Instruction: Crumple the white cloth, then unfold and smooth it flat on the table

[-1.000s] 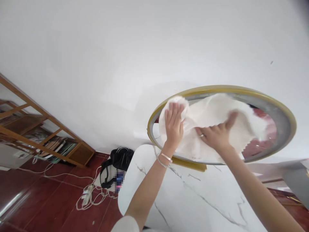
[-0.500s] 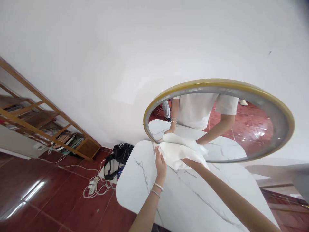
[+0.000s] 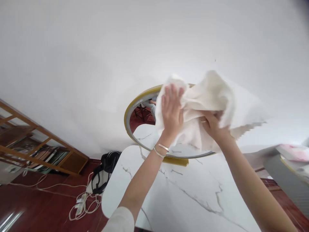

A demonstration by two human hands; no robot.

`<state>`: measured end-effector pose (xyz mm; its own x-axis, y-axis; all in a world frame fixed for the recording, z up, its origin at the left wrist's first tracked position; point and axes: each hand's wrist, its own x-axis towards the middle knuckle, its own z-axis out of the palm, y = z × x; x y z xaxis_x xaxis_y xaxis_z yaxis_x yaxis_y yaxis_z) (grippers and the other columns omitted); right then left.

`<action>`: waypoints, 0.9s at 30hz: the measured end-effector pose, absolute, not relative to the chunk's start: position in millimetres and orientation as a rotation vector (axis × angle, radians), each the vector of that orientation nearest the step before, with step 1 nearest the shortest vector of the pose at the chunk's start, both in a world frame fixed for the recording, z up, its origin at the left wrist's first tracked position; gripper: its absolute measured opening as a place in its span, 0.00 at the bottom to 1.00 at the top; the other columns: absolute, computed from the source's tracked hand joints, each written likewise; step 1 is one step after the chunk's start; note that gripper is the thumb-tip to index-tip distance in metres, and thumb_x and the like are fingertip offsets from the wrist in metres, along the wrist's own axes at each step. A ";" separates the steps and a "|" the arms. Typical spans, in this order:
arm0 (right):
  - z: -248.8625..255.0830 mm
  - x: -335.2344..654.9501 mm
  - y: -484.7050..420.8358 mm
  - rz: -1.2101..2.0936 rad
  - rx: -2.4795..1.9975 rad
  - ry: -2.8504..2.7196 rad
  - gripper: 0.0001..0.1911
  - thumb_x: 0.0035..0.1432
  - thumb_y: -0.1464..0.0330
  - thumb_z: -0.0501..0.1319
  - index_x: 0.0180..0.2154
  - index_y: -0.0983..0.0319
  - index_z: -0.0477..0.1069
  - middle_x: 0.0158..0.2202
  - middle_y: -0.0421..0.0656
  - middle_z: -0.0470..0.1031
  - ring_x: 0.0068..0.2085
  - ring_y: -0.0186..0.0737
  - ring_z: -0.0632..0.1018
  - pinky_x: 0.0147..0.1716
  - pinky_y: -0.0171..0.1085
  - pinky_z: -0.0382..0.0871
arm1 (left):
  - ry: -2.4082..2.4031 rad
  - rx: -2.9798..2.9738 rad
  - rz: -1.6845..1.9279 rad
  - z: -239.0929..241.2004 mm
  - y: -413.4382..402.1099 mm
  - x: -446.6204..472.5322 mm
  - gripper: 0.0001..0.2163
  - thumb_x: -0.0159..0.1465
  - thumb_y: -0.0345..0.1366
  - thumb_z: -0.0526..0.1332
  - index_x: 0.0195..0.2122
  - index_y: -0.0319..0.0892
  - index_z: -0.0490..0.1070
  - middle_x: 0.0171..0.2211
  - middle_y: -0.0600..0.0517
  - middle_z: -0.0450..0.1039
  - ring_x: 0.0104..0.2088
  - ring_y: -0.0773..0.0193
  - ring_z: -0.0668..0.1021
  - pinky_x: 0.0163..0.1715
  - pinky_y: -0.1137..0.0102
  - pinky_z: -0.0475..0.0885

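Note:
In front of the mirror (image 3: 127,113), a white cloth (image 3: 193,129) is spread wide and partly blurred. My left hand (image 3: 172,111) lies against the cloth's left part with its fingers stretched out, a pale bracelet at the wrist. Lower right of it, my right hand (image 3: 213,125) has its fingers closed in the folds of the cloth. The mirror is oval in view, with a gold and grey frame; the cloth hides most of its glass. A yellow base (image 3: 177,161) shows under the mirror on the white marbled table (image 3: 183,199).
A wooden shelf (image 3: 45,141) with books leans into view at left. On the red floor lie a black bag (image 3: 109,162) and a white power strip (image 3: 81,203) with tangled cable. At right stands a grey box-like thing (image 3: 285,174) with a pink-and-white packet (image 3: 294,151) on it.
Both hands have risen from the mirror's lower edge with the cloth, which has gone from bunched to spread out across the glass. The mirror's yellow base has come into view.

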<state>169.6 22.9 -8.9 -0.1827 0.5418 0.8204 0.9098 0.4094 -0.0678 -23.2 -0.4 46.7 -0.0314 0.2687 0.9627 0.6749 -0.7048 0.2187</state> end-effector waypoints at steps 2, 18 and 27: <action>-27.9 195.3 15.9 -0.635 -1.272 -1.751 0.16 0.60 0.60 0.51 0.39 0.61 0.74 0.36 0.50 0.73 0.44 0.52 0.72 0.51 0.57 0.62 | -0.943 -2.102 -1.666 41.1 -1.8 2.8 0.21 0.72 0.38 0.41 0.65 0.44 0.53 0.67 0.54 0.51 0.68 0.60 0.46 0.68 0.54 0.45; -281.9 168.6 -177.8 0.244 -1.615 -1.687 0.11 0.59 0.60 0.53 0.40 0.56 0.69 0.32 0.48 0.72 0.38 0.57 0.76 0.34 0.53 0.74 | -1.694 -2.814 -1.178 -188.8 -163.2 -58.0 0.17 0.68 0.32 0.45 0.45 0.49 0.73 0.36 0.50 0.76 0.40 0.60 0.78 0.54 0.58 0.70; -235.2 178.3 -168.0 0.298 -1.479 -1.565 0.24 0.59 0.63 0.59 0.56 0.53 0.59 0.63 0.50 0.55 0.61 0.55 0.63 0.50 0.57 0.71 | -2.394 -2.651 -1.279 -221.8 -236.2 -83.2 0.17 0.68 0.41 0.46 0.50 0.52 0.73 0.56 0.49 0.69 0.58 0.56 0.70 0.58 0.59 0.68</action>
